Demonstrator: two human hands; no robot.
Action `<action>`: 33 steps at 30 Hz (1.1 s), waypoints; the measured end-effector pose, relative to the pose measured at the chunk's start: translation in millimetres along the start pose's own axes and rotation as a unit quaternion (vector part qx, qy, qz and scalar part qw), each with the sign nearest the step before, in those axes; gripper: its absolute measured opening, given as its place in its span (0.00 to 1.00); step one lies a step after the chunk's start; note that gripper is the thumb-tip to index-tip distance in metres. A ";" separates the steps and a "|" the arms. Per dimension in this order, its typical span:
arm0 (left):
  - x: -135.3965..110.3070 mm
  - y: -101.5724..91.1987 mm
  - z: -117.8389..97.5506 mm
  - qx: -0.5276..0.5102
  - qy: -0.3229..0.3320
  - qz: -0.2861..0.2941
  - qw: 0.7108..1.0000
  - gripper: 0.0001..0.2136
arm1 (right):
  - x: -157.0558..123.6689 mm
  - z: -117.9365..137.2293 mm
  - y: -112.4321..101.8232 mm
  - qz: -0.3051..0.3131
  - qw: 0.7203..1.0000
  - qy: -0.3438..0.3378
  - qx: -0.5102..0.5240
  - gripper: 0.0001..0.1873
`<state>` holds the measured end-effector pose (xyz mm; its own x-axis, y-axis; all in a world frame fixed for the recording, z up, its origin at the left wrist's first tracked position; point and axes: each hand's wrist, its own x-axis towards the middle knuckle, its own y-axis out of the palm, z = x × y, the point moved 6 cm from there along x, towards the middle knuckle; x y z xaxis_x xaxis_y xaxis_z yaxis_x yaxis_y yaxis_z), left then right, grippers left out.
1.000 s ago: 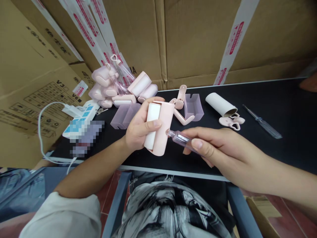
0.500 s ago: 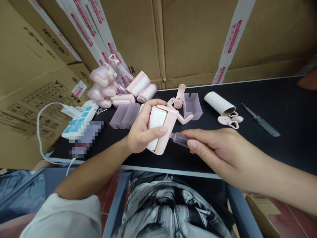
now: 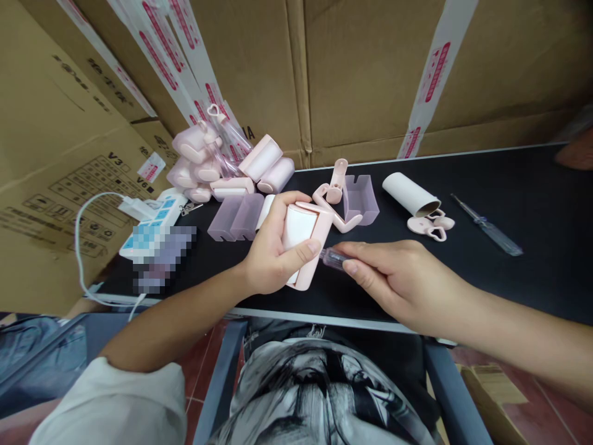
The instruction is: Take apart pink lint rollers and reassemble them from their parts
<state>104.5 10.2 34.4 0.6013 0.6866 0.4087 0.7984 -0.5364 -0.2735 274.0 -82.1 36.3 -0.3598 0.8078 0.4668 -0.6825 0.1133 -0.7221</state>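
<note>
My left hand (image 3: 278, 253) is closed round a pink roll holder (image 3: 319, 247) with a white paper roll (image 3: 299, 228) inside, tilted above the black table. My right hand (image 3: 398, 281) grips the clear purplish handle of a screwdriver (image 3: 334, 258). Its front end meets the right side of the holder; the tip is hidden there. Just beyond my hands lie loose pink curved parts (image 3: 338, 182) and an open translucent purple cover (image 3: 361, 201). Two more purple covers (image 3: 231, 217) stand left of my left hand, beside another white roll (image 3: 265, 213) partly hidden by it.
A pile of pink holders (image 3: 194, 164) stands at the back left by cardboard boxes (image 3: 370, 80). A power strip (image 3: 157, 225) with a white cable lies left. Right are a white roll (image 3: 410, 193), pink heart-shaped pieces (image 3: 430, 225) and a second screwdriver (image 3: 491, 228).
The holder has turned slightly in my left hand, and my right hand has shifted a little left with the screwdriver, closer to it. Other things stay put.
</note>
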 end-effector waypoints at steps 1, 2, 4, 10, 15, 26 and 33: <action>-0.4 -0.1 0.6 0.002 -0.001 -0.004 1.000 0.30 | 0.1 -1.2 0.9 -0.001 1.000 -0.002 0.003 0.14; -0.8 0.1 1.3 0.005 -0.003 -0.005 1.000 0.30 | -0.1 -2.0 1.8 -0.001 1.000 -0.005 -0.002 0.14; -1.2 1.3 2.1 0.021 -0.005 0.001 1.000 0.29 | -0.9 -2.7 3.9 -0.002 1.000 -0.019 -0.025 0.14; -0.9 3.2 0.7 0.071 0.015 0.003 0.997 0.29 | -1.9 -5.9 8.9 0.010 0.999 -0.024 -0.020 0.14; -2.4 5.9 4.0 0.062 0.000 0.001 0.998 0.28 | -2.0 -8.4 11.3 0.017 1.000 -0.016 -0.004 0.14; -5.7 8.2 8.6 0.058 -0.003 -0.017 0.998 0.28 | -1.3 -15.4 12.3 0.018 1.000 -0.013 0.021 0.14; -5.8 9.6 6.4 0.083 0.012 -0.022 0.996 0.27 | -2.2 -14.2 15.5 0.026 0.999 -0.023 -0.008 0.14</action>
<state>108.8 4.2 23.8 0.5670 0.6938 0.4439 0.8188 -0.4164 -0.3951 273.2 -73.9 16.8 -0.4231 0.7857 0.4513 -0.6519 0.0819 -0.7538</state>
